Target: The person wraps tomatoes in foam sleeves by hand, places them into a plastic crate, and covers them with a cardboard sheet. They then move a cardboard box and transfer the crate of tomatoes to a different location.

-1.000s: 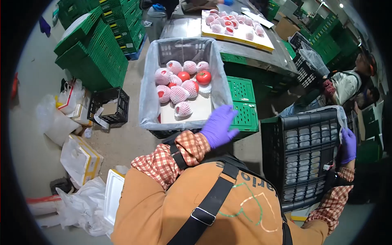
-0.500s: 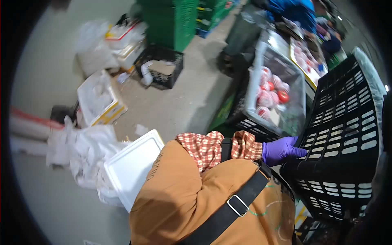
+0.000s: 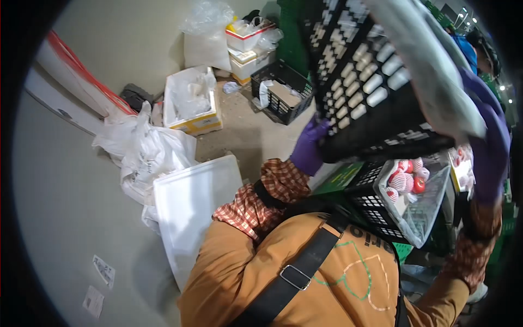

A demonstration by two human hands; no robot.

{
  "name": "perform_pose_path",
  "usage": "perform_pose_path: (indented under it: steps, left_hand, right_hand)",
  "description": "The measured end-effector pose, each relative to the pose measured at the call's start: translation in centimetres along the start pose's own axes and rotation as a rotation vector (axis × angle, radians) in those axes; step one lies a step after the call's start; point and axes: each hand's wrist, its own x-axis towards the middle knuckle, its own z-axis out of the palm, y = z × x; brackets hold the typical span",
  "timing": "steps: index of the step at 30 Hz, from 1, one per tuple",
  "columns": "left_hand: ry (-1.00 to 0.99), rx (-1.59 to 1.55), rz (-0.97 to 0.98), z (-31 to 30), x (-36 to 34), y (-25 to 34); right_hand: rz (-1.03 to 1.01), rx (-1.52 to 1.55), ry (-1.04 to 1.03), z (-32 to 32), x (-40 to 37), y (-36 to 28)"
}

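Observation:
A black slatted crate (image 3: pixel 370 82) with a pale liner over its rim is held up and tilted at the upper right. My left hand (image 3: pixel 309 146), in a purple glove, grips its lower left corner. On the lined rim side at the far right is my right hand (image 3: pixel 487 136), also gloved in purple, its fingers around the edge. Below the raised crate stands another lined black crate (image 3: pixel 376 210), which holds red fruit (image 3: pixel 406 181) in foam nets.
A white lid (image 3: pixel 190 191) leans at the left beside white bags (image 3: pixel 144 147). Behind are an open foam box (image 3: pixel 190 103), a small black crate (image 3: pixel 283 92) and stacked boxes (image 3: pixel 248 60). Part of another person (image 3: pixel 467 54) shows at the upper right.
The black crate has been raised and moved left, above the fruit crate. My left hand has moved left and up with it. My right hand has come into view on the rim.

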Motion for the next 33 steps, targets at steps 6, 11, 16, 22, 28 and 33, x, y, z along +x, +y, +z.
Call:
perform_pose_path:
  steps: [6,11,16,22,28,33]
  left_hand:
    - [0.177,0.148,0.112,-8.6,1.2,4.5]
    - [0.241,0.154,0.209,-12.0,2.6,6.1]
    - [0.324,0.189,0.099,-16.3,3.5,7.2]
    - [0.551,0.157,-0.032,-27.4,15.4,9.5]
    - [0.594,0.177,-0.184,-35.4,23.6,11.9]
    - [0.764,0.301,-0.261,-40.8,26.6,12.6]
  right_hand:
    - [0.028,0.615,0.162,11.2,0.8,7.4]
    - [0.32,1.047,0.221,19.4,1.4,12.4]
    - [0.491,0.905,0.186,24.3,0.4,13.6]
    - [0.789,0.942,0.092,39.0,2.9,24.2]
    - [1.06,0.939,0.177,50.5,2.9,31.0]
    - [1.212,0.919,0.095,56.4,1.2,33.1]
